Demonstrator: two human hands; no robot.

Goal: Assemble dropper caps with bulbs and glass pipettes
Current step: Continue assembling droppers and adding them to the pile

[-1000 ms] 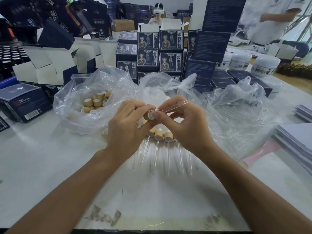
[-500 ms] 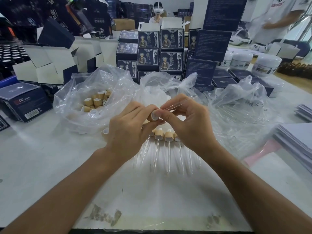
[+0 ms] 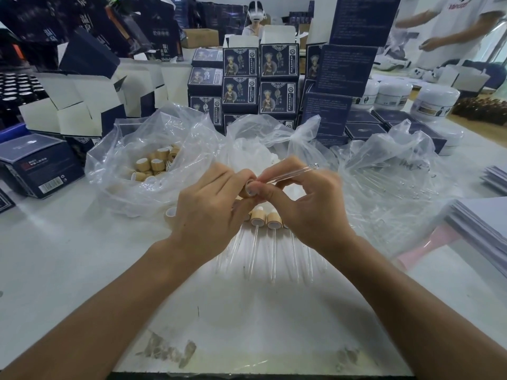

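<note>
**Pipette meets cap above the finished row**

The pipette (image 3: pixel 290 175), a clear glass tube, is pinched between thumb and forefinger of the right hand (image 3: pixel 310 207) and slants toward two o'clock, its rounded tip free in the air. Its near end meets the open mouth of a wooden cap (image 3: pixel 250 187), which the left hand (image 3: pixel 211 212) grips with curled fingers. Both hands hover above the middle of the table (image 3: pixel 68 264).

Just under them, toward six o'clock, lies a row of droppers (image 3: pixel 259 237), caps away from the person and glass pointing back. A loose cap (image 3: pixel 170 213) sits at the left hand's nine o'clock. At ten o'clock a bag of caps (image 3: pixel 153 163) lies open; at three o'clock a bag of pipettes (image 3: pixel 392 182). Boxes (image 3: pixel 278 78) stack at twelve o'clock.
</note>
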